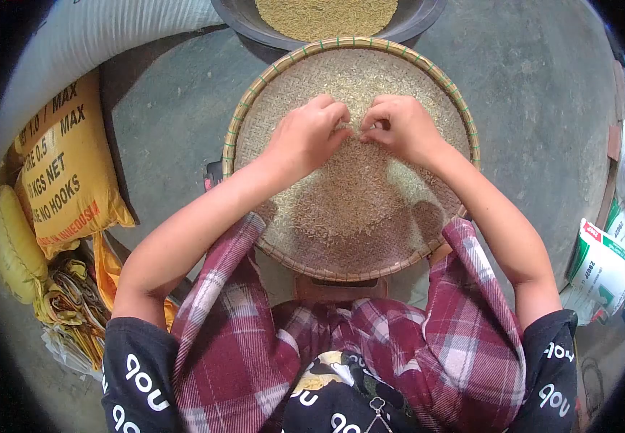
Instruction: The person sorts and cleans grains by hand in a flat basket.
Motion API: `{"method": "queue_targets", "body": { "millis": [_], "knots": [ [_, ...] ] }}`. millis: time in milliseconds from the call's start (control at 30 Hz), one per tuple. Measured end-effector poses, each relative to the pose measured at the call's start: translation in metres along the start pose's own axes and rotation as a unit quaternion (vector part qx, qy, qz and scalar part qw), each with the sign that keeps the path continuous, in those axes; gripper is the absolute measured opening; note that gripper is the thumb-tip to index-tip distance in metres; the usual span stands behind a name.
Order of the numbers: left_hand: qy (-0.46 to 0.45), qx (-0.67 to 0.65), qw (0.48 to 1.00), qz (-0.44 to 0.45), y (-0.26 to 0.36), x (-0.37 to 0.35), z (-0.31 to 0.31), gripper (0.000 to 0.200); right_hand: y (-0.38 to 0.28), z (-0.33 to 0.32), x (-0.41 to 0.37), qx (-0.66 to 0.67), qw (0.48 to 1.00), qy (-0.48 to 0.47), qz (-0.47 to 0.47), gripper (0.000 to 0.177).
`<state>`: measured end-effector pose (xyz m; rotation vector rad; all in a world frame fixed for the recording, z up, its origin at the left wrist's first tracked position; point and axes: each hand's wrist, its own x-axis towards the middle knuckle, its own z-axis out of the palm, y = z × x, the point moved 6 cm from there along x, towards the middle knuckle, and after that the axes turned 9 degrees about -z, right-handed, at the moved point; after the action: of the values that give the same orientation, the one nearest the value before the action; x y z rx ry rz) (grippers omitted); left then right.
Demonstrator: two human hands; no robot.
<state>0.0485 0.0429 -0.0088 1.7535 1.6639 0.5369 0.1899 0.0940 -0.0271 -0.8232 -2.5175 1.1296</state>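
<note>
My left hand and right hand, both curled over one tray of grain! Whether they're pinching any, I can't tell. One basin beyond.

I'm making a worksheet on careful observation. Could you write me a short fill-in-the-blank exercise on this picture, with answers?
1. Of the left hand and the right hand, the one nearer the orange sack is the ____ one.
2. Black print on that sack includes the words "NO ____".
3. The ties around the rim of the woven tray are coloured ____.
4. The lettering on the black sleeves is ____.

Missing words: left; HOOKS; green; white.
</note>
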Motion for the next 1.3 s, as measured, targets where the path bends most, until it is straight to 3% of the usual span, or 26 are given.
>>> {"method": "queue_targets", "body": {
  "millis": [267, 333, 467, 733, 933, 1067, 1133, 1233, 1300],
  "knots": [
    [-0.042, 0.041, 0.998, -0.023, 0.003, -0.005, 0.012, 0.017, 0.003, -0.013, 0.000, 0.033, 0.998, -0.022, 0.058, 0.011],
    [-0.042, 0.039, 0.998, -0.011, 0.003, -0.003, 0.014, 0.017, 0.009, -0.015, -0.001, 0.097, 0.991, -0.020, 0.094, 0.014],
    [-0.058, 0.051, 0.997, -0.008, 0.003, -0.001, 0.018, 0.013, 0.008, -0.026, 0.002, 0.079, 0.991, -0.022, 0.106, 0.015],
    [-0.027, -0.018, 0.999, 0.006, 0.003, 0.001, 0.009, 0.010, 0.016, -0.030, 0.001, 0.257, 0.944, -0.032, 0.204, 0.015],
    [-0.001, 0.003, 1.000, -0.008, -0.001, 0.010, -0.006, 0.010, 0.020, -0.031, 0.001, 0.301, 0.920, -0.066, 0.243, 0.016],
    [0.056, 0.035, 0.998, 0.003, 0.006, 0.047, -0.039, 0.015, 0.015, -0.049, 0.022, 0.305, 0.930, -0.041, 0.201, 0.016],
    [0.136, -0.017, 0.990, -0.016, 0.008, 0.079, -0.070, 0.020, 0.012, -0.069, 0.045, 0.280, 0.946, 0.018, 0.160, 0.016],
    [0.216, 0.045, 0.975, -0.035, -0.016, 0.134, -0.086, 0.026, 0.012, -0.094, 0.086, 0.230, 0.964, 0.104, 0.084, 0.017],
    [0.243, 0.034, 0.966, -0.076, -0.025, 0.150, -0.085, 0.053, 0.030, -0.097, 0.117, 0.209, 0.964, 0.146, 0.071, 0.017]
  ]
}}
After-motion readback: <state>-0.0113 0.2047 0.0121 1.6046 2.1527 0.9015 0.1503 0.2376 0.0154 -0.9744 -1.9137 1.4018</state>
